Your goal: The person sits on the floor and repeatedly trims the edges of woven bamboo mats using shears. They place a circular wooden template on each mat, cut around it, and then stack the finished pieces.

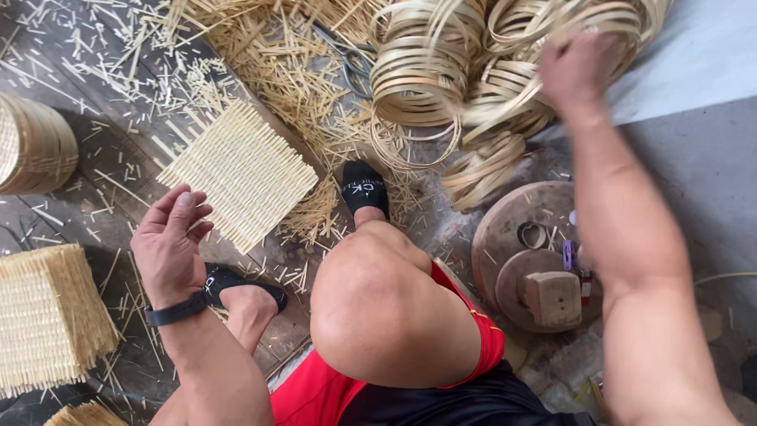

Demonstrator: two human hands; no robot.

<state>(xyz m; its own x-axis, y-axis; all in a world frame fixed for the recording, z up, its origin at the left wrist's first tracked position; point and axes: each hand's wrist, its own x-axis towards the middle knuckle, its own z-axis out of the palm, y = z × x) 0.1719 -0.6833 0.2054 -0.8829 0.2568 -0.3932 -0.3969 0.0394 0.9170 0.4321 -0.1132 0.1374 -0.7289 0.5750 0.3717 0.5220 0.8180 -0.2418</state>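
Bamboo hoops (441,71) lie in a pile at the top, and your right hand (576,67) is closed among them; it is blurred, so I cannot tell how many it grips. Take only one hoop and lift it slowly so the others stay. Your left hand (169,241) hovers with fingers apart, just beside the woven mat (240,170); keep it there, ready.

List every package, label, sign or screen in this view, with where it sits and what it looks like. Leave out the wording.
No packages, signs or screens show.
Sock: black, on the foot at centre, with a small patch of white lettering; the only printed mark in view.
Wristband: plain black band on the left hand; no screen visible.
Right hand: blurred, at the bamboo strip coils, which carry no labels.
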